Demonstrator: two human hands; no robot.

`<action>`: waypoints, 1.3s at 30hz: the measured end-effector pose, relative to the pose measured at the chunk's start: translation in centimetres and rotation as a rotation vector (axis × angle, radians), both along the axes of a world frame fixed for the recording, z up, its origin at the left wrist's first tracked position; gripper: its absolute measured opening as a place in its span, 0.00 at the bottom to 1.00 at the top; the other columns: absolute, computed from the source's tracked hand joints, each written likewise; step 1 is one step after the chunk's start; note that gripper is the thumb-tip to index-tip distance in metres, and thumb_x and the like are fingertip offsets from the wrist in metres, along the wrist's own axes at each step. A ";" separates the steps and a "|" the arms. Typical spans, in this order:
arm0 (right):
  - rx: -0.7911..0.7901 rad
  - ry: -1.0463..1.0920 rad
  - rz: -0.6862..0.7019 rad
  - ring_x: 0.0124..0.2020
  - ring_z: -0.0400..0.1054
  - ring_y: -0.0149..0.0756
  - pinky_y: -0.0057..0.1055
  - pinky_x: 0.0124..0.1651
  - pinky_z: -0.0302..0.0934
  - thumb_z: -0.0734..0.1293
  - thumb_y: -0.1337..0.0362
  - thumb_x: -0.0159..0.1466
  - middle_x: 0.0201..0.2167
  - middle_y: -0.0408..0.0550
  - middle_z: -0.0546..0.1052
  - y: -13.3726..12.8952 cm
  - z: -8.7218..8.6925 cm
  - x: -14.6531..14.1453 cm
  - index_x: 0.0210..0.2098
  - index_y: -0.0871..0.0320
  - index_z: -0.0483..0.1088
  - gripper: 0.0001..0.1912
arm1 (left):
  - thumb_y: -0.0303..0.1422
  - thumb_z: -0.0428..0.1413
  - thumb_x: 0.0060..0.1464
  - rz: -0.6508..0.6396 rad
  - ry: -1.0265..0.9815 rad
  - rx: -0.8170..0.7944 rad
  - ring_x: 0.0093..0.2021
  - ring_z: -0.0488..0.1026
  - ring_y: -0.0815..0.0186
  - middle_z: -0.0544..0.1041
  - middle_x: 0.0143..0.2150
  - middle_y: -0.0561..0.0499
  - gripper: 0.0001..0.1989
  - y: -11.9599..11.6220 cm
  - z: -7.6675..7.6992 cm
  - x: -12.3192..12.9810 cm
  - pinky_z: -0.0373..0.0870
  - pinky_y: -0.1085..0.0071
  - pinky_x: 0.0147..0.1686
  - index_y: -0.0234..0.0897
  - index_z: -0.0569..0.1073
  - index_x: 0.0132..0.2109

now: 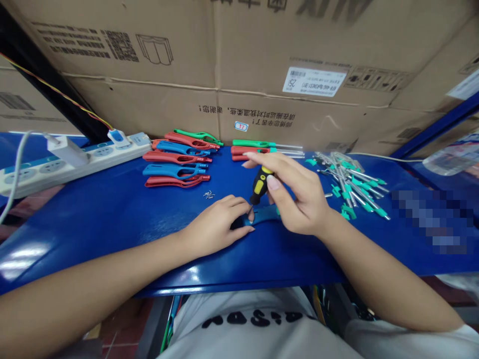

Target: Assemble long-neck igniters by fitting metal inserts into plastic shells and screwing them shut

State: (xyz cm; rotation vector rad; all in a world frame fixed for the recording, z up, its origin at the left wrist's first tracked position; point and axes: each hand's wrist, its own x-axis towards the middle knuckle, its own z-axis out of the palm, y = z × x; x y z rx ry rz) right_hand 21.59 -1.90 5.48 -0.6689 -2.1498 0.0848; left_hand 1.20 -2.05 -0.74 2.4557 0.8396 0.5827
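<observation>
My right hand is closed around a black and yellow screwdriver, its shaft pointing down. Under the tip lies a blue lighter casing on the blue table. My left hand grips the casing's left end, with thumb and fingertips pressed round it close to the screwdriver's tip. My right hand covers part of the casing's right end, where a bit of green shows. A few small screws lie on the table just beyond my left hand.
Several red, blue and green lighter casings lie at the back left. More casings with metal tubes lie at the back centre. Metal tubes with green parts are heaped on the right. A power strip stands left; cardboard boxes wall the back.
</observation>
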 end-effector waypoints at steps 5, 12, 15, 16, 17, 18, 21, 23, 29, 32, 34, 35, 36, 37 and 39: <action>-0.093 0.026 0.028 0.33 0.74 0.32 0.32 0.37 0.72 0.61 0.60 0.72 0.45 0.49 0.80 0.2 -0.1 -0.1 0.56 0.54 0.70 0.16 | 0.34 0.59 0.62 -0.002 -0.014 0.003 0.48 0.71 0.58 0.76 0.45 0.48 0.05 0.0 0.0 0.0 0.69 0.60 0.50 0.38 0.73 0.43; -0.040 -0.003 -0.039 0.42 0.74 0.37 0.33 0.39 0.72 0.57 0.59 0.74 0.52 0.54 0.77 0.0 0.2 0.0 0.59 0.55 0.68 0.18 | 0.34 0.60 0.62 0.000 0.001 -0.003 0.47 0.71 0.58 0.76 0.44 0.49 0.05 0.0 0.0 0.0 0.69 0.61 0.50 0.39 0.72 0.44; -0.207 -0.028 0.075 0.36 0.74 0.32 0.32 0.36 0.71 0.54 0.61 0.75 0.54 0.52 0.76 0.0 0.2 0.0 0.67 0.53 0.59 0.22 | 0.34 0.60 0.62 0.006 -0.001 -0.002 0.47 0.71 0.58 0.76 0.44 0.49 0.06 0.0 -0.1 0.0 0.69 0.61 0.50 0.38 0.72 0.43; -0.190 -0.035 0.068 0.34 0.74 0.32 0.31 0.36 0.71 0.56 0.60 0.75 0.52 0.51 0.77 0.0 0.1 0.0 0.66 0.52 0.61 0.21 | 0.34 0.60 0.62 0.003 -0.004 0.001 0.48 0.71 0.58 0.76 0.44 0.49 0.06 0.0 -0.1 0.0 0.69 0.61 0.50 0.38 0.72 0.43; -0.135 -0.043 0.035 0.33 0.74 0.32 0.31 0.36 0.71 0.59 0.58 0.74 0.49 0.50 0.78 0.1 0.0 0.1 0.63 0.53 0.65 0.20 | 0.33 0.60 0.62 -0.001 -0.006 0.003 0.48 0.71 0.58 0.76 0.45 0.49 0.05 0.0 -0.2 0.0 0.69 0.60 0.51 0.38 0.72 0.43; -0.052 -0.055 -0.012 0.33 0.74 0.32 0.31 0.37 0.71 0.62 0.57 0.72 0.46 0.49 0.80 0.2 -0.1 0.2 0.59 0.53 0.69 0.18 | 0.33 0.59 0.62 -0.006 -0.011 0.006 0.49 0.71 0.58 0.76 0.45 0.48 0.05 0.0 -0.2 0.0 0.69 0.60 0.51 0.38 0.72 0.43; 0.184 -0.085 -0.116 0.32 0.74 0.34 0.31 0.38 0.70 0.66 0.54 0.69 0.36 0.47 0.81 0.1 -0.2 0.3 0.50 0.55 0.74 0.15 | 0.33 0.59 0.63 -0.012 -0.022 0.014 0.49 0.71 0.58 0.76 0.46 0.48 0.05 0.0 -0.2 0.0 0.69 0.60 0.52 0.38 0.72 0.44; 0.149 -0.068 -0.080 0.35 0.75 0.35 0.32 0.41 0.71 0.61 0.57 0.72 0.37 0.48 0.81 -0.1 0.0 0.2 0.53 0.56 0.73 0.16 | 0.33 0.59 0.63 -0.008 -0.018 0.014 0.48 0.71 0.58 0.76 0.46 0.48 0.05 0.0 -0.2 0.0 0.69 0.60 0.51 0.38 0.73 0.44; -0.212 -0.012 0.138 0.33 0.74 0.30 0.30 0.38 0.72 0.56 0.62 0.75 0.48 0.49 0.80 -0.2 0.6 0.1 0.62 0.54 0.66 0.19 | 0.33 0.60 0.62 -0.010 -0.018 0.012 0.49 0.70 0.58 0.76 0.46 0.49 0.05 0.0 -0.3 0.0 0.68 0.61 0.52 0.37 0.72 0.43; 0.008 -0.011 0.034 0.31 0.73 0.31 0.30 0.37 0.69 0.66 0.60 0.70 0.38 0.47 0.80 0.1 0.3 0.2 0.49 0.57 0.74 0.11 | 0.32 0.60 0.62 -0.013 -0.015 0.020 0.49 0.71 0.58 0.76 0.45 0.49 0.06 0.0 -0.4 0.0 0.68 0.61 0.52 0.38 0.72 0.44; 0.136 -0.058 -0.049 0.32 0.73 0.34 0.30 0.36 0.68 0.69 0.58 0.67 0.34 0.47 0.79 0.2 0.1 0.3 0.44 0.58 0.74 0.10 | 0.32 0.60 0.62 -0.017 -0.019 0.020 0.49 0.71 0.58 0.76 0.46 0.50 0.06 0.0 -0.3 0.0 0.68 0.61 0.52 0.38 0.72 0.44; 0.142 -0.075 -0.062 0.33 0.73 0.35 0.31 0.36 0.68 0.68 0.58 0.68 0.36 0.49 0.79 0.1 0.1 0.4 0.46 0.58 0.74 0.11 | 0.32 0.60 0.62 -0.017 -0.021 0.017 0.49 0.71 0.59 0.76 0.46 0.50 0.06 0.0 -0.3 0.0 0.68 0.61 0.52 0.38 0.72 0.45; 0.100 -0.077 -0.053 0.35 0.74 0.36 0.31 0.36 0.68 0.65 0.59 0.70 0.39 0.51 0.79 0.1 0.1 0.4 0.49 0.59 0.73 0.13 | 0.32 0.60 0.62 -0.015 -0.020 0.011 0.48 0.71 0.59 0.76 0.46 0.50 0.06 0.0 -0.2 0.0 0.68 0.61 0.52 0.38 0.72 0.45; 0.021 -0.065 -0.022 0.36 0.74 0.35 0.31 0.37 0.69 0.61 0.60 0.72 0.44 0.52 0.79 0.1 0.1 0.4 0.54 0.59 0.70 0.15 | 0.33 0.60 0.62 -0.010 -0.016 0.006 0.48 0.71 0.59 0.76 0.46 0.50 0.06 0.0 -0.2 0.0 0.68 0.61 0.52 0.38 0.72 0.44; -0.182 -0.020 0.077 0.34 0.74 0.31 0.31 0.36 0.70 0.54 0.63 0.75 0.53 0.53 0.76 0.0 0.2 0.4 0.64 0.57 0.63 0.20 | 0.34 0.61 0.62 0.002 -0.005 -0.003 0.47 0.71 0.59 0.76 0.44 0.50 0.06 0.0 -0.1 0.0 0.68 0.61 0.50 0.38 0.72 0.44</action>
